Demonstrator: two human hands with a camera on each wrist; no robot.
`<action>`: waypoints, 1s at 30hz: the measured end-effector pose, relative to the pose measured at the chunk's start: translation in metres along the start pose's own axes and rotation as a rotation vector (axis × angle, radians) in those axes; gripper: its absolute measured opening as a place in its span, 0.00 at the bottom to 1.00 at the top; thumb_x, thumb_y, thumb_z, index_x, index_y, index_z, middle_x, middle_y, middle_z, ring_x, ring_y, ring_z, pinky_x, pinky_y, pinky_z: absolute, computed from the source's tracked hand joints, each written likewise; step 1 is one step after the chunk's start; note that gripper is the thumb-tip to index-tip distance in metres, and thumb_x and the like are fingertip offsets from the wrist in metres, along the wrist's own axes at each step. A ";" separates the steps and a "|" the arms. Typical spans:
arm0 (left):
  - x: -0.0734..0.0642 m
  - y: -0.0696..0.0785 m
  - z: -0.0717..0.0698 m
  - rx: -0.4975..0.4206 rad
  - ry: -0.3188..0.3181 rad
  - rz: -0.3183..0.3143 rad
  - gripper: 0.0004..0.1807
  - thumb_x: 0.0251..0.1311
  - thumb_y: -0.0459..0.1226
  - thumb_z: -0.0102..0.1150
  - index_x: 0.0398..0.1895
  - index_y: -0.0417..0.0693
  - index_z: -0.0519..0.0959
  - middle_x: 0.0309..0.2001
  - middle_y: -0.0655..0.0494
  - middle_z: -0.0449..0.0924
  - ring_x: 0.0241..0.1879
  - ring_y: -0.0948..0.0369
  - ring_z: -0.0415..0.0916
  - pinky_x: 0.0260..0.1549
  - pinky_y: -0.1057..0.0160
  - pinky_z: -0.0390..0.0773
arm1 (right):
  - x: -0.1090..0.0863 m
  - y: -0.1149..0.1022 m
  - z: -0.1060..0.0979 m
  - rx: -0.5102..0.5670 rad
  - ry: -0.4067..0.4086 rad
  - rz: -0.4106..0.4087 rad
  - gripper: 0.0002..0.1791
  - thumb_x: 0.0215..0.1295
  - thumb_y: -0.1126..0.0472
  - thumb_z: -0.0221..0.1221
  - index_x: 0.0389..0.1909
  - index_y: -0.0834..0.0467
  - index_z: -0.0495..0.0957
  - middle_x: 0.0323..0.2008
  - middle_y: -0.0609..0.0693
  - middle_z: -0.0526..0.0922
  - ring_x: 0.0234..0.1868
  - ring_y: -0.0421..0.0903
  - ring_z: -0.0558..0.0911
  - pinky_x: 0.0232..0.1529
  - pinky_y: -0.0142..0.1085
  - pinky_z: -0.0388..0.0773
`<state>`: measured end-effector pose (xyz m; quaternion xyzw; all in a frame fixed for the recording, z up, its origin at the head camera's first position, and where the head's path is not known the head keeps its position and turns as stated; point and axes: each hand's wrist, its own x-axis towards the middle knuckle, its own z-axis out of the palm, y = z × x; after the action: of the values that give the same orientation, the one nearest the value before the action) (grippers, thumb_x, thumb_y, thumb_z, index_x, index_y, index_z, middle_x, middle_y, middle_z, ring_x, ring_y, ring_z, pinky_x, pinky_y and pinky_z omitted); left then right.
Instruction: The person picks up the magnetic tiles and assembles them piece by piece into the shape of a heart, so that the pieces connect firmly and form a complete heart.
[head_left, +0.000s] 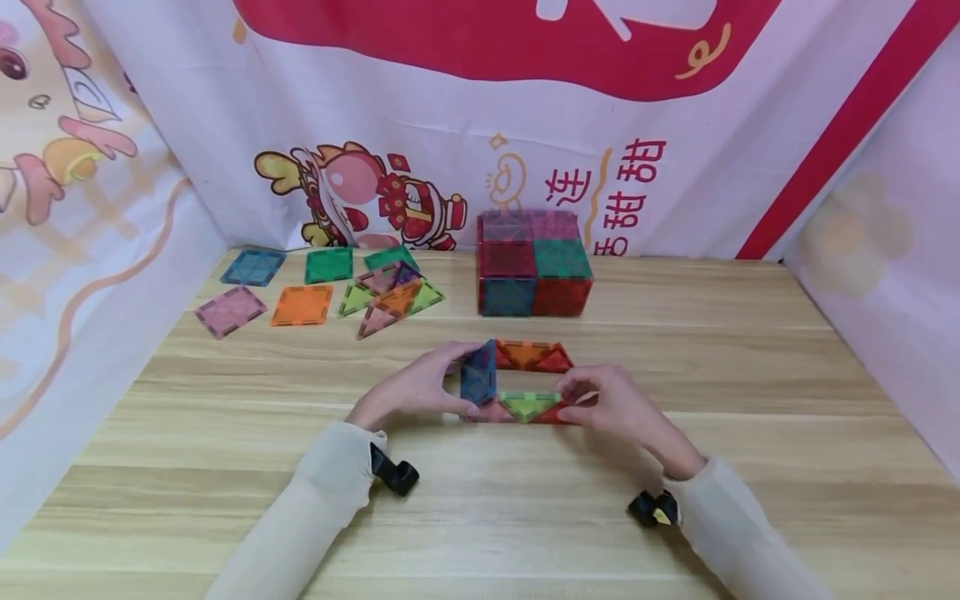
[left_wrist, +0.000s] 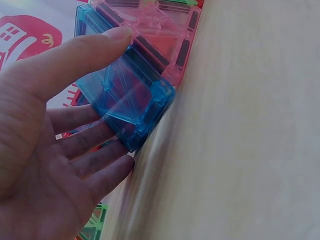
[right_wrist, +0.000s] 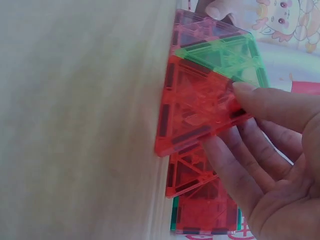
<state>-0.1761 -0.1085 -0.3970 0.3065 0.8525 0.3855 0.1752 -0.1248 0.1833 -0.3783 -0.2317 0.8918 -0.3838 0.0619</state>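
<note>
- Head view: the left hand (head_left: 420,383) and the right hand (head_left: 611,404) are apart, at opposite ends of a low frame of see-through tiles standing on the wooden table (head_left: 480,517); the left one holds the blue tile (head_left: 478,375) at the frame's left end, the right one pinches the red triangle (head_left: 553,413) at the front right.
- Between them, in the front wall, stand the pink triangle (head_left: 491,412) and the green triangle (head_left: 529,404), its point down; the back wall shows an orange triangle (head_left: 527,354) with red beside it.
- Behind the frame, well apart from it, sits a tile block (head_left: 534,262) in red, green, blue and pink; to the left lie a blue square (head_left: 254,267), a pink square (head_left: 231,310), an orange square (head_left: 302,306), two green squares (head_left: 328,265) and a triangle cluster (head_left: 397,296).
- Left wrist view: the thumb lies across the blue tile, its tip near the seam with the pink triangle; the other fingers reach behind the blue tile.
- Right wrist view: the thumb presses the edge of the red triangle, near the green triangle; the other fingers are behind it, their exact contact partly hidden.
</note>
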 end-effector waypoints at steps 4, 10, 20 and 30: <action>0.002 0.000 0.000 0.006 -0.011 0.002 0.48 0.51 0.43 0.70 0.73 0.47 0.55 0.69 0.46 0.60 0.67 0.51 0.61 0.65 0.51 0.64 | -0.002 0.004 0.001 -0.008 0.003 0.017 0.09 0.52 0.71 0.66 0.35 0.61 0.82 0.35 0.54 0.85 0.36 0.45 0.83 0.39 0.37 0.82; -0.012 0.003 -0.008 0.071 0.045 -0.025 0.42 0.54 0.43 0.68 0.71 0.49 0.59 0.69 0.49 0.62 0.67 0.50 0.62 0.64 0.48 0.64 | -0.001 0.006 0.001 0.003 0.002 0.038 0.08 0.52 0.71 0.66 0.35 0.62 0.82 0.34 0.54 0.85 0.37 0.46 0.83 0.39 0.37 0.81; -0.068 -0.021 -0.074 0.110 0.246 -0.112 0.22 0.61 0.37 0.60 0.57 0.36 0.72 0.53 0.39 0.75 0.50 0.48 0.75 0.52 0.47 0.75 | -0.002 0.010 -0.003 -0.012 -0.056 0.051 0.11 0.52 0.72 0.66 0.37 0.63 0.82 0.36 0.54 0.84 0.37 0.45 0.83 0.39 0.38 0.81; -0.091 -0.065 -0.148 0.263 0.340 -0.327 0.35 0.59 0.38 0.62 0.65 0.32 0.60 0.61 0.30 0.60 0.59 0.37 0.60 0.54 0.36 0.65 | -0.002 0.011 -0.002 -0.012 -0.079 0.017 0.11 0.52 0.71 0.66 0.38 0.63 0.82 0.39 0.56 0.84 0.37 0.45 0.83 0.39 0.35 0.81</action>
<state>-0.2125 -0.2831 -0.3456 0.1160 0.9506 0.2840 0.0482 -0.1277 0.1920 -0.3852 -0.2392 0.8930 -0.3682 0.0989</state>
